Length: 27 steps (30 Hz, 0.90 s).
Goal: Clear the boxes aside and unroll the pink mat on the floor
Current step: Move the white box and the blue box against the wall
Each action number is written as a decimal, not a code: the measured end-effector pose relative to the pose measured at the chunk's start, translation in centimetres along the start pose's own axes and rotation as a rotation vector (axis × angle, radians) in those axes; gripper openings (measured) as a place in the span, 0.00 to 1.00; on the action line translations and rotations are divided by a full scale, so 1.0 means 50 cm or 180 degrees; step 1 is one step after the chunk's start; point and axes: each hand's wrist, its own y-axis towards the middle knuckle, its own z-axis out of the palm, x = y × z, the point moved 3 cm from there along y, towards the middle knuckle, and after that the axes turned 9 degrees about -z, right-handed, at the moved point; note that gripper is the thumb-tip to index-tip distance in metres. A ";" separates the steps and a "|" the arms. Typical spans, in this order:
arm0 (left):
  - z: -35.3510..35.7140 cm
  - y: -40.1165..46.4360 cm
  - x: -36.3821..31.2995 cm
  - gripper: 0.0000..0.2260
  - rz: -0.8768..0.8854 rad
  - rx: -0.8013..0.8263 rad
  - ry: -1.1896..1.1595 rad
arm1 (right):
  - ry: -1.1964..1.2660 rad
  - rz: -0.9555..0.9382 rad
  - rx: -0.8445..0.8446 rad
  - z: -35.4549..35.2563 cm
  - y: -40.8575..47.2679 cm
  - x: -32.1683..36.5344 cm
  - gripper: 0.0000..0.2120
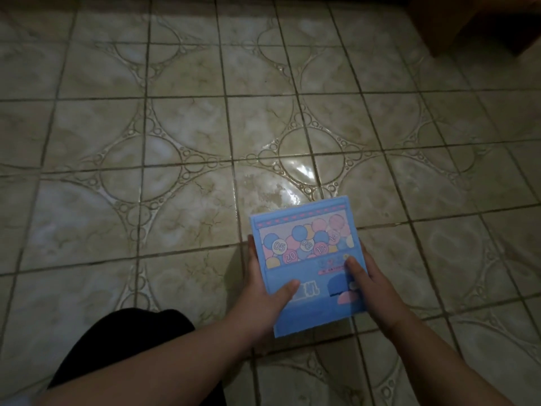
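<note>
Box, blue with numbered balls, sits low over the tiled floor, each grip pinching it: left hand and right hand; keep it level, set it well aside.

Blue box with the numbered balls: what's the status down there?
Left hand and right hand both gripping flat blue cardboard box, held above beige patterned tile floor. Pink mat not in view. Nothing obstructing.

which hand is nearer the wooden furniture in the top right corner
Right. The right hand grips the blue box on the side toward the wooden furniture; the left hand grips the box's opposite edge, farther away.
</note>
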 end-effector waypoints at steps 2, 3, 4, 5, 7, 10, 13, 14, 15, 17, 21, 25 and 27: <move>-0.032 -0.012 -0.040 0.48 0.0273 -0.0205 0.0029 | 0.0111 -0.0069 -0.0026 0.020 0.011 0.051 0.09; -0.051 -0.021 -0.063 0.50 0.0406 -0.0306 0.0045 | 0.0136 -0.0147 -0.0026 0.031 0.019 0.077 0.09; -0.074 -0.030 -0.084 0.50 0.0504 -0.0409 0.0021 | 0.0152 -0.0232 -0.0027 0.044 0.026 0.108 0.10; -0.098 -0.040 -0.107 0.50 0.0607 -0.0493 -0.0031 | 0.0178 -0.0315 -0.0026 0.062 0.031 0.146 0.10; -0.147 -0.068 -0.150 0.49 0.0746 -0.0657 -0.0236 | 0.0223 -0.0522 0.0118 0.098 0.043 0.213 0.09; -0.235 -0.125 -0.192 0.47 0.0904 -0.0971 -0.0581 | 0.0157 -0.0757 0.0369 0.171 0.046 0.315 0.10; -0.329 -0.195 -0.207 0.47 0.1060 -0.1387 -0.0804 | 0.0151 -0.1045 0.0772 0.269 0.033 0.410 0.24; -0.368 -0.224 -0.205 0.47 0.1128 -0.1553 -0.0877 | 0.0123 -0.1124 0.0896 0.312 0.024 0.441 0.21; -0.396 -0.251 -0.206 0.46 0.1216 -0.1659 -0.0961 | 0.0126 -0.1216 0.0975 0.345 0.015 0.465 0.15; -0.452 -0.307 -0.196 0.45 0.1366 -0.1779 -0.1171 | 0.0182 -0.1374 0.1174 0.411 -0.016 0.512 0.11; -0.558 -0.449 -0.143 0.38 0.1722 -0.1920 -0.1659 | 0.0088 -0.1630 0.1810 0.564 -0.114 0.584 0.31; -0.639 -0.620 -0.062 0.32 0.1932 -0.2283 -0.1828 | -0.0062 -0.1698 0.2224 0.697 -0.246 0.620 0.12; -0.672 -0.707 -0.013 0.25 0.2004 -0.2502 -0.1911 | -0.0089 -0.1745 0.2446 0.758 -0.325 0.635 0.08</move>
